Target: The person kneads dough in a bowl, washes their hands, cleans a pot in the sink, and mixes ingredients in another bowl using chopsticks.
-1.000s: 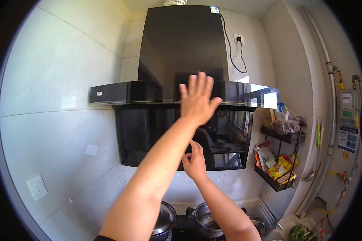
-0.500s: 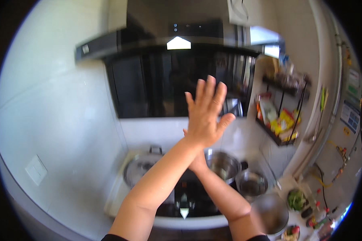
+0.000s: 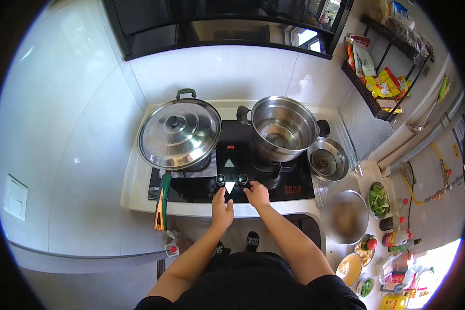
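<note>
A black glass gas cooktop [image 3: 289, 181] lies before me, with two round knobs at its front. My left hand [image 3: 222, 211] is open, its fingers stretched toward the left knob [image 3: 220, 180]. Beside the right knob [image 3: 243, 179], my right hand [image 3: 257, 196] has its thumb and forefinger apart and holds nothing visible. On the left burner sits a wok [image 3: 164, 199] with a green-and-copper handle, covered by a domed steel lid [image 3: 181, 137]. A steel pot [image 3: 284, 129], lidless with dark side handles, stands on the right burner and appears to contain water.
Right of the cooktop are a steel bowl [image 3: 327, 160], a larger metal basin [image 3: 344, 217] with blurred contents, a dish of green vegetables [image 3: 378, 200] and several bottles. A black wall rack [image 3: 369, 95] holds food packets. The range hood [image 3: 227, 39] hangs behind.
My view has tipped downward. Both hands, raised and crossed in front of the hood, have come down and separated to the cooktop's front edge by the knobs.
</note>
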Demonstrator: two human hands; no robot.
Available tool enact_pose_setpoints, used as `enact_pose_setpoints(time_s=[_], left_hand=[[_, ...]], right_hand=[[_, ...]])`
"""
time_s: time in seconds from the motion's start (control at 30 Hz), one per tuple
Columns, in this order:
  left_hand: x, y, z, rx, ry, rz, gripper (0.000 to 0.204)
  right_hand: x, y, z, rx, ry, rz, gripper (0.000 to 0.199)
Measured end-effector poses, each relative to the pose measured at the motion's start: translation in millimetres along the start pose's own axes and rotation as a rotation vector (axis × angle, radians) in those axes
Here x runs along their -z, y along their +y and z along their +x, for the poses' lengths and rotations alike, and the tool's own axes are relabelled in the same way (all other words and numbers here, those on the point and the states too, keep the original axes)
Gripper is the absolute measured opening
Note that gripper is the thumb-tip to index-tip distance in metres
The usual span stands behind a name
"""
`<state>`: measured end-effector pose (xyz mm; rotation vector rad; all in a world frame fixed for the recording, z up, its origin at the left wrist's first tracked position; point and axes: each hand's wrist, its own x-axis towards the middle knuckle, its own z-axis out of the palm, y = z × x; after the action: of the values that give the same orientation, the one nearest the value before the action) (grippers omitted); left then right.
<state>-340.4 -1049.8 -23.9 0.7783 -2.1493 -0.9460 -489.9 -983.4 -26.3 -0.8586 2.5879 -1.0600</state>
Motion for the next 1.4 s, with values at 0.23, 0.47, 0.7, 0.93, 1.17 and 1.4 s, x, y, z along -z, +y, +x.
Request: enact_pose_setpoints(time_s=[0.23, 0.47, 0.7, 0.93, 1.17, 1.4], left_hand=[[-20, -10, 45, 0.074, -0.131, -0.004, 0.044], [-55, -19, 65, 0.526, -0.193, -0.328, 0.046], [-75, -23, 67, 0.629, -0.153, -0.467, 0.046], [-100, -43, 64, 0.559, -0.067, -0.624, 0.044], [-90, -31, 65, 0.541, -0.063, -0.592, 0.044], [-97, -40, 61, 0.541, -0.108, -0.551, 0.047]], right_hand=[[8, -56, 41, -0.187, -0.134, -0.285, 0.046], [10, -74, 73, -0.267, -0.31, -0.414, 0.043], [-5, -55, 88, 0.038, -0.449, -0.631, 0.031], [-1, -59, 92, 0.355, -0.607, -0.808, 0.016], [-3, -58, 93, 0.374, -0.612, -0.836, 0.023], [-5, -61, 92, 0.376, -0.608, -0.868, 0.022]])
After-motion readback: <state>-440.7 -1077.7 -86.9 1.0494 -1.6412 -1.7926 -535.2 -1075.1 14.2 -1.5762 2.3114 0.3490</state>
